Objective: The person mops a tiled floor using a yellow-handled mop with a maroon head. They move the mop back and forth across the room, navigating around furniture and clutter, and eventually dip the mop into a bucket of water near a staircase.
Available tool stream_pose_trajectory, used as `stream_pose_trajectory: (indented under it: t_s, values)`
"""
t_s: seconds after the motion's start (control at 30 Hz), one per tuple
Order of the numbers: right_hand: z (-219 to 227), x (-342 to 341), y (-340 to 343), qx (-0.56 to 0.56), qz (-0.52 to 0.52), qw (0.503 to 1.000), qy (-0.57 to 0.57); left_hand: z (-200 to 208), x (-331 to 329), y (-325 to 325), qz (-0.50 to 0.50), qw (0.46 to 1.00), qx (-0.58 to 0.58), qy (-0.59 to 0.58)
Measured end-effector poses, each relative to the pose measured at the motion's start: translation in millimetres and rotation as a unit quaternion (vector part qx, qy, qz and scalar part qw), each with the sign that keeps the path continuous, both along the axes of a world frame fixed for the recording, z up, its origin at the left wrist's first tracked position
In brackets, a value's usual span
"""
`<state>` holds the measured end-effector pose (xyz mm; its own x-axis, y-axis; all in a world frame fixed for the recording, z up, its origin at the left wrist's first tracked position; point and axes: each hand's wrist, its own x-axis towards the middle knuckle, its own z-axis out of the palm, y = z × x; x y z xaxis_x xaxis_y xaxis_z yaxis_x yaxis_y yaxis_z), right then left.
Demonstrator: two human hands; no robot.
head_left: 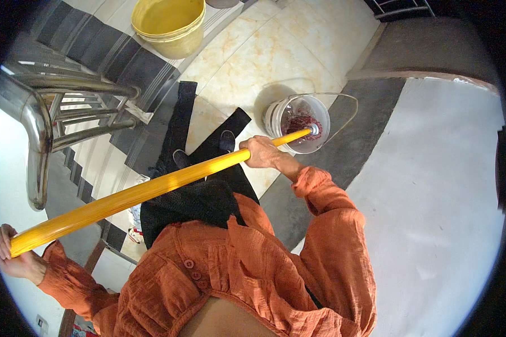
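A mop with a long yellow handle (135, 195) slants across in front of my body. My left hand (18, 255) is wrapped round the handle's upper end at the far left. Farther down, my right hand (262, 153) is closed round the handle, close to the white bucket (272, 121). The mop's dark red strands (298, 124) sit inside that bucket, below a pale fitting. Whether water is in there too is hard to make out. The bucket's thin wire handle (354, 115) hangs out to the right.
A yellow bucket (177, 42) stands at the upper left by striped stairs (98, 42). A shiny metal railing (36, 121) juts in from the left. Pale floor tiles (270, 50) lie ahead, and a white wall (427, 185) with a dark grey band rises at the right.
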<state>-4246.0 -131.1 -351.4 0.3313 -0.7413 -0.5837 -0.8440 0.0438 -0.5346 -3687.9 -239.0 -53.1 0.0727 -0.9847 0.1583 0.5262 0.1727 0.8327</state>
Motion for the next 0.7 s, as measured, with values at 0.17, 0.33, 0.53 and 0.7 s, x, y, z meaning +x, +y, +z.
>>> stream_pose_trajectory:
  t_s: [0.17,0.33,0.53,0.7]
  values:
    - [-88.2,-68.9,8.1,-0.061,-0.088,0.991,-0.077,-18.4,-180.8,-0.7,-0.009,0.998,-0.042,-0.036]
    - [-153.0,-121.7,24.6,-0.102,-0.173,0.974,-0.102,-39.4,-323.4,0.4,0.005,0.992,-0.082,-0.095]
    - [-233.1,-172.4,38.0,-0.167,-0.244,0.943,-0.154,-63.9,-423.9,4.4,-0.169,0.973,-0.128,-0.096]
    - [-247.6,-186.0,39.7,-0.281,-0.313,0.906,-0.052,-63.1,-468.1,-4.1,-0.224,0.958,-0.153,-0.091]
